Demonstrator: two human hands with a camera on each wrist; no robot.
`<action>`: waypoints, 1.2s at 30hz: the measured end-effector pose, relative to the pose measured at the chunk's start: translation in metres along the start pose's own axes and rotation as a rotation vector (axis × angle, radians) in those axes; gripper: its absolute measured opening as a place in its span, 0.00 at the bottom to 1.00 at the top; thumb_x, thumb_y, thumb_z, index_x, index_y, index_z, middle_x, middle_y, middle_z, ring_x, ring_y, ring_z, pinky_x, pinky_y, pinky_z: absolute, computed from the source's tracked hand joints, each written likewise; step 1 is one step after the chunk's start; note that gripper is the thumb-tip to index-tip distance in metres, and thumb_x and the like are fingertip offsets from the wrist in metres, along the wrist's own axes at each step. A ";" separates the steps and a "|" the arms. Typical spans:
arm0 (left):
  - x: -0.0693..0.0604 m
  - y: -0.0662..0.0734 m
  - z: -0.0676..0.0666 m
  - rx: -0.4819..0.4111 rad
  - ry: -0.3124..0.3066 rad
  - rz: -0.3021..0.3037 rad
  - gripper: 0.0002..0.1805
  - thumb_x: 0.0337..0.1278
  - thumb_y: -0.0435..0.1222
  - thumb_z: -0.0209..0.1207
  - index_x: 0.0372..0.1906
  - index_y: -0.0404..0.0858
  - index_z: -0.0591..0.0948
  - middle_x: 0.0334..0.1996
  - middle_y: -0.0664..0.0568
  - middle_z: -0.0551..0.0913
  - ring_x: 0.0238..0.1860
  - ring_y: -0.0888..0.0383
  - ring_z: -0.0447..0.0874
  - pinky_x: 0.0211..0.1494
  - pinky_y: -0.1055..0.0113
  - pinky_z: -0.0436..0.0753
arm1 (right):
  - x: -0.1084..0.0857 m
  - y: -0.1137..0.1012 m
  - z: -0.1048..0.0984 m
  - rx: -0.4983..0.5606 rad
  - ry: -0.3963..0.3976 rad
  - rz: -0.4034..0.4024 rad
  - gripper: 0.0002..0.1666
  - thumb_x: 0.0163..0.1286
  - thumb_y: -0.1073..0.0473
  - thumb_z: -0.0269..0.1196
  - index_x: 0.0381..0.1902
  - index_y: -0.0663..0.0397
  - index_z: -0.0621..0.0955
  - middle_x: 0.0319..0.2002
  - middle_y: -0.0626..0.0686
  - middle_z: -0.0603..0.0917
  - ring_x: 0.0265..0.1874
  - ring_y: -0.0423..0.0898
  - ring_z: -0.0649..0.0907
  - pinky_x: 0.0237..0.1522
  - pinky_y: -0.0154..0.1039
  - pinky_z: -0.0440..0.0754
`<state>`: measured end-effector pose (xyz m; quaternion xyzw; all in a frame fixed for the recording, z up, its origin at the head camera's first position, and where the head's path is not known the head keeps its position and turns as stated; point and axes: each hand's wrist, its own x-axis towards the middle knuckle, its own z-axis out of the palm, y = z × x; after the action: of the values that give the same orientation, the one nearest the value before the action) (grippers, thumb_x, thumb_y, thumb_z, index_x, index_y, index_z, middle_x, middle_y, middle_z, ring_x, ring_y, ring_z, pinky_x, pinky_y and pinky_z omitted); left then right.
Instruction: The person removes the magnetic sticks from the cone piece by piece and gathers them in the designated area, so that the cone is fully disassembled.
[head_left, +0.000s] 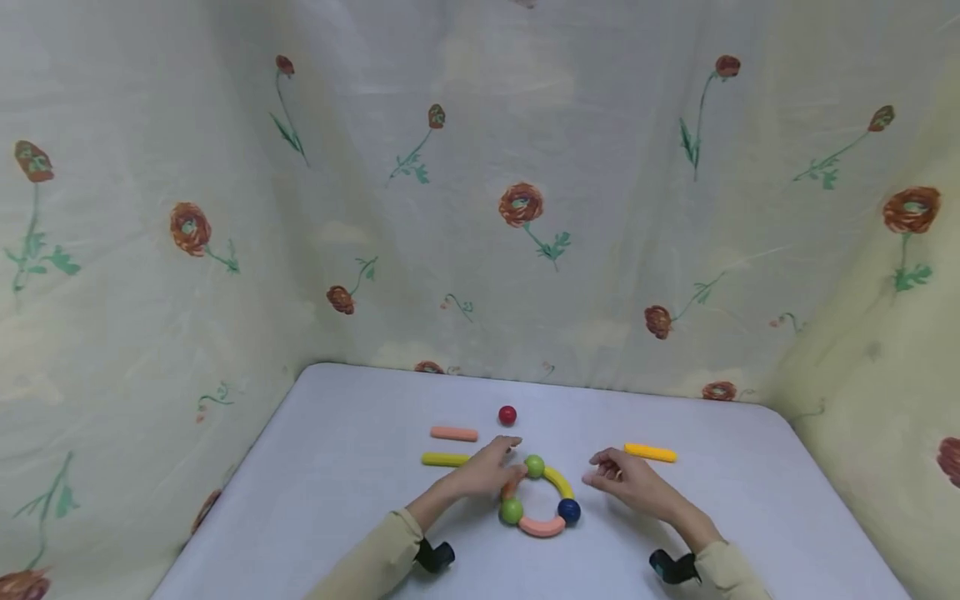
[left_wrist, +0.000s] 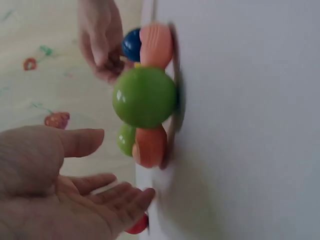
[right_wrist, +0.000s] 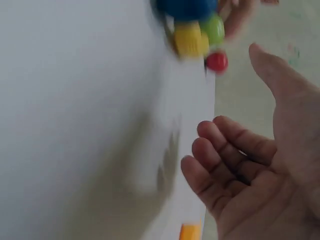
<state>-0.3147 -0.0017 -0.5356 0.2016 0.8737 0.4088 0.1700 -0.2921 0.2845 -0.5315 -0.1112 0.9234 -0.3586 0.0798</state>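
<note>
My left forearm (head_left: pixel 431 505), in a beige fabric sleeve (head_left: pixel 375 557), is slanting inward, and my bare left grip (head_left: pixel 483 472) is forming a loose curve, its thumb (left_wrist: pixel 84 142) standing apart from gently bent fingers (left_wrist: pixel 117 207). My right forearm (head_left: pixel 694 525), in a matching beige fabric sleeve (head_left: pixel 727 567), is slanting inward too; my bare right grip (head_left: pixel 637 483) is facing the left one, its thumb (right_wrist: pixel 275 72) extending separately while its fingers (right_wrist: pixel 210 155) are curving loosely.

Ring (head_left: pixel 542 528) lying flat on table (head_left: pixel 300 508), three curved rods (head_left: pixel 558 482), two green balls (head_left: pixel 512 511), blue ball (head_left: pixel 569 511)
</note>
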 end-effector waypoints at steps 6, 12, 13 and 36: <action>0.027 -0.002 0.001 0.012 -0.079 0.114 0.22 0.70 0.40 0.52 0.66 0.46 0.71 0.67 0.49 0.71 0.67 0.48 0.69 0.67 0.52 0.71 | -0.017 -0.024 0.024 0.067 -0.167 -0.082 0.27 0.63 0.45 0.67 0.47 0.61 0.74 0.33 0.50 0.77 0.30 0.40 0.74 0.30 0.31 0.73; 0.027 -0.012 -0.002 0.002 -0.042 0.183 0.15 0.68 0.34 0.53 0.56 0.44 0.81 0.55 0.54 0.82 0.59 0.57 0.77 0.60 0.63 0.78 | -0.014 -0.029 0.034 0.087 -0.167 -0.074 0.27 0.58 0.50 0.71 0.44 0.59 0.73 0.33 0.51 0.76 0.30 0.41 0.73 0.29 0.31 0.72; 0.026 -0.013 -0.003 0.003 -0.029 0.186 0.15 0.67 0.33 0.54 0.55 0.44 0.82 0.53 0.55 0.82 0.57 0.59 0.78 0.58 0.65 0.78 | -0.013 -0.029 0.034 0.082 -0.158 -0.067 0.26 0.57 0.50 0.71 0.44 0.59 0.73 0.33 0.50 0.76 0.31 0.42 0.73 0.29 0.31 0.73; -0.039 -0.005 0.009 0.096 0.067 0.011 0.26 0.53 0.45 0.66 0.56 0.40 0.76 0.50 0.52 0.76 0.53 0.57 0.75 0.57 0.61 0.77 | 0.028 -0.031 0.048 0.154 0.032 0.047 0.17 0.60 0.64 0.67 0.47 0.58 0.78 0.37 0.50 0.81 0.35 0.43 0.77 0.38 0.34 0.80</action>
<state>-0.2777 -0.0177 -0.5397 0.2004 0.8964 0.3738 0.1287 -0.3040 0.2241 -0.5473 -0.0771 0.8965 -0.4285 0.0819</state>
